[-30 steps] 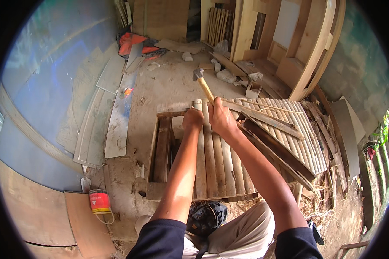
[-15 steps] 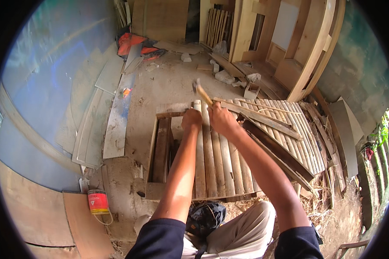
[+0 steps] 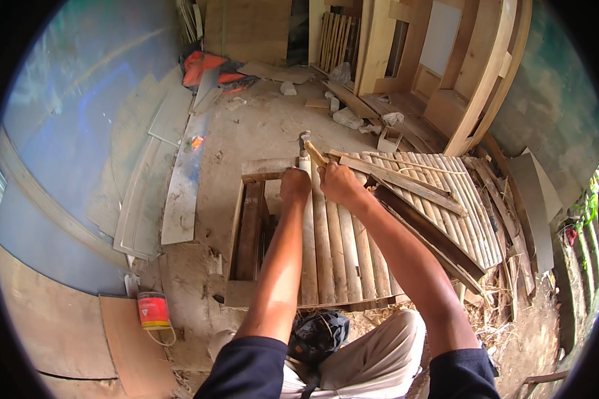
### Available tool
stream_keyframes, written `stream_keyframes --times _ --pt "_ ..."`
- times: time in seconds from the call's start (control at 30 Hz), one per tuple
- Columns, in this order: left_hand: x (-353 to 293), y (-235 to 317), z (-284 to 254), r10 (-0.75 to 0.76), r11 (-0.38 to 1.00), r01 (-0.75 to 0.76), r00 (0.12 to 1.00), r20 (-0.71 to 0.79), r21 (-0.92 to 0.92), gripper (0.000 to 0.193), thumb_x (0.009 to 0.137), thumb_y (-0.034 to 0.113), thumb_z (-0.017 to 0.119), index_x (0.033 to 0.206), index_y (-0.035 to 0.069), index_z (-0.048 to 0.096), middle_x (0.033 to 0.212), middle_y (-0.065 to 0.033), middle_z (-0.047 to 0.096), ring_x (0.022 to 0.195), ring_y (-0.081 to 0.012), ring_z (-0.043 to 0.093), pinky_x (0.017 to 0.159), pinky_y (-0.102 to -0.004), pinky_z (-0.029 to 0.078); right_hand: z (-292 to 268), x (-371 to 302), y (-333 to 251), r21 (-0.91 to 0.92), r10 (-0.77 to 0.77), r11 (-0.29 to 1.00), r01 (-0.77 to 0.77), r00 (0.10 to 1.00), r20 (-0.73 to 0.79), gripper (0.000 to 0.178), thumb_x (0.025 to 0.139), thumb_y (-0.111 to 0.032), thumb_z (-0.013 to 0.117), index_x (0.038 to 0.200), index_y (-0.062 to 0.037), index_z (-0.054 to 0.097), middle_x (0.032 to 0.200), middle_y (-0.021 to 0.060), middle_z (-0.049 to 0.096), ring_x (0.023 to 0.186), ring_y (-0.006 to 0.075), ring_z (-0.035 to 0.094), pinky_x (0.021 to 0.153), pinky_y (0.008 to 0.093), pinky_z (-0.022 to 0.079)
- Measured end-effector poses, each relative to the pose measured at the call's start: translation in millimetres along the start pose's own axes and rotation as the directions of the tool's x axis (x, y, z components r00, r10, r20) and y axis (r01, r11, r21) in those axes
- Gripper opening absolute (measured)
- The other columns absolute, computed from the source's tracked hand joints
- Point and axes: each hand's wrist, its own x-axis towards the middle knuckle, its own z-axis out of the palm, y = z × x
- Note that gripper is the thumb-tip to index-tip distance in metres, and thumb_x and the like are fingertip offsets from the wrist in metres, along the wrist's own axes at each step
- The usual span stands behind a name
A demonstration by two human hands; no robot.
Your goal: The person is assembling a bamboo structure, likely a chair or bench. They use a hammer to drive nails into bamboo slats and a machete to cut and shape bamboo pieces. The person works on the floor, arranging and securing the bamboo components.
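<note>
Gripping hammer (image 3: 314, 153) w/ R hand (image 3: 339, 183); L hand (image 3: 295, 184) at pale slat (image 3: 309, 249) nr far end, grip: can't tell.

Between the two bare forearms (image 3: 277, 266), a hand could pass over the pale, rounded wooden slats (image 3: 337, 246); the metal-headed, wooden-handled hammer (image 3: 314, 153) bars the far end; rightward, a weathered wooden plank (image 3: 406, 182) and a dark-brown wooden beam (image 3: 434, 234) slant across the way.

On the slatted wooden surface (image 3: 346, 263), between one and two o'clock, a pale plank (image 3: 412, 187) lies slantwise, and beyond it a thin stick (image 3: 429, 166)
</note>
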Motion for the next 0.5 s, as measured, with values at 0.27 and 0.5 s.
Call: stream_keyframes --times 0.27,0.5 --pt "11 -6 12 -0.005 0.999 0.002 0.999 -0.053 -0.050 0.041 0.097 0.028 0.043 0.107 -0.001 0.070 0.113 -0.0262 0.068 0.108 -0.0430 0.064 0.093 -0.0498 0.052 13 8 13 0.136 -0.075 0.986 0.101 0.979 -0.189 0.035 0.104 -0.029 0.042 0.115 0.0047 0.047 0.080 0.0358 0.063 0.072 0.0504 0.064 0.053 0.0564 0.051" --pt "26 -18 25 0.064 0.989 -0.060 0.998 -0.025 0.132 0.046 0.098 0.033 0.041 0.110 0.000 0.070 0.114 -0.0248 0.068 0.108 -0.0411 0.066 0.095 -0.0499 0.052 14 13 17 0.073 -0.130 0.987 0.140 0.983 -0.127 0.040 0.104 -0.032 0.041 0.107 0.0060 0.050 0.083 0.0363 0.063 0.078 0.0517 0.064 0.065 0.0608 0.051"
